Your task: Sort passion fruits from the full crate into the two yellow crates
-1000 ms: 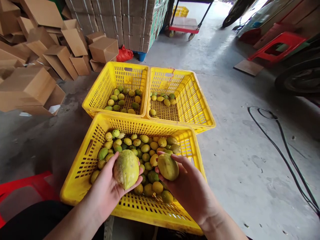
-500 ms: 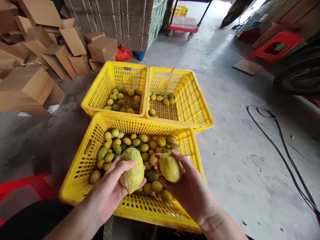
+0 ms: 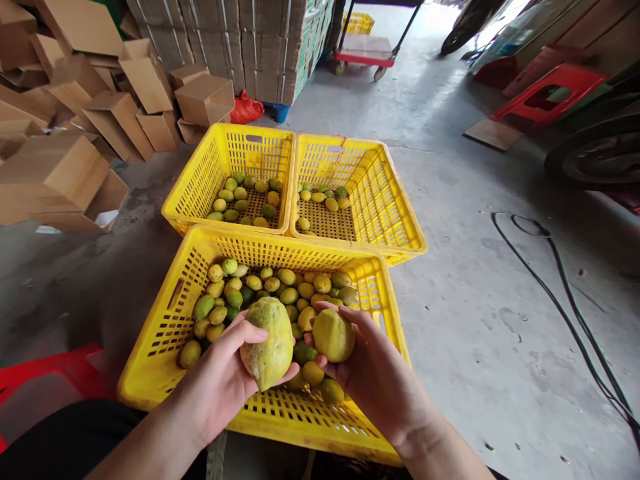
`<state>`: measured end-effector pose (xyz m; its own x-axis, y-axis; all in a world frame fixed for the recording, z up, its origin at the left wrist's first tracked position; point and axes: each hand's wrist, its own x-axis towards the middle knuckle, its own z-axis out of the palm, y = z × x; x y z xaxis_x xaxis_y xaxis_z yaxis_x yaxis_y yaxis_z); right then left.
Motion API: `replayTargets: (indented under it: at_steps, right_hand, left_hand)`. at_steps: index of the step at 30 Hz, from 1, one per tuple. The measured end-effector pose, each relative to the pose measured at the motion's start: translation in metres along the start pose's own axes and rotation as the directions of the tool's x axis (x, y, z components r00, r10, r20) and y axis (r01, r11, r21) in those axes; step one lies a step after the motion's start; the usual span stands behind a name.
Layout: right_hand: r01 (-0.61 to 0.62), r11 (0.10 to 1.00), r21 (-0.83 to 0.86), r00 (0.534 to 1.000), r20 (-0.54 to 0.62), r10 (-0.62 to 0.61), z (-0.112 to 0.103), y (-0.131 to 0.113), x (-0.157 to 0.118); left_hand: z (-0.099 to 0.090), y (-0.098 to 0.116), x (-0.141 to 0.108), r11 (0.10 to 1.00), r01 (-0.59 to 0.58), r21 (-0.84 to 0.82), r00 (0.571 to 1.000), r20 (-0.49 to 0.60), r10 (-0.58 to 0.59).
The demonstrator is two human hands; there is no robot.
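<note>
And we're in a warehouse of sorts, a packing shed by the look of it! Bare concrete floor (image 3: 460, 313) underfoot, loose cardboard boxes (image 3: 65, 167) heaped up on the left, a strapped stack of cardboard (image 3: 217, 57) towering behind. There's a flat trolley (image 3: 367, 48) at the back, and look here, yellow crates (image 3: 145, 373) with green and yellow fruit (image 3: 287, 277) in them, front and centre!

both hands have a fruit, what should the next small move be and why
Perhaps turn the bigger fruit over in the left hand. Its visible side looks bumpy and blemished, while its underside is hidden against that hand, and the right hand holds the smaller fruit.
</note>
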<state>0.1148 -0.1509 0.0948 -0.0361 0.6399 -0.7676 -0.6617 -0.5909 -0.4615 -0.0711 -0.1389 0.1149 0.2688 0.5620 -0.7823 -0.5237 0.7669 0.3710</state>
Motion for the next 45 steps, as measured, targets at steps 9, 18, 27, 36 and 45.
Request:
replayTargets:
  at_steps: [9,18,27,36,45]
  right_hand:
    - [-0.028,0.998,0.048,0.998,-0.06,0.03,0.004,-0.001,-0.002]
    - [0.129,0.986,-0.102,0.992,0.029,-0.127,0.01,0.003,-0.012]
    - [-0.002,0.998,-0.064,1.0,-0.006,0.002,0.005,0.003,-0.002]
    - [-0.037,0.999,-0.038,0.998,-0.053,0.035,0.005,0.005,0.002]
    - [0.081,0.988,-0.128,0.994,-0.058,-0.089,0.006,0.007,-0.004]
  left_hand:
    - [0.005,0.003,0.001,0.994,0.062,-0.09,0.995,-0.07,-0.068]
    - [0.01,0.004,0.0,0.999,0.021,-0.047,0.983,-0.18,-0.029]
    - [0.007,0.0,0.001,1.0,0.006,0.02,0.982,-0.188,-0.002]
    - [-0.001,0.0,0.005,0.998,0.034,-0.048,0.973,-0.227,-0.044]
    - [0.006,0.003,0.006,0.986,0.159,-0.057,0.967,-0.194,-0.168]
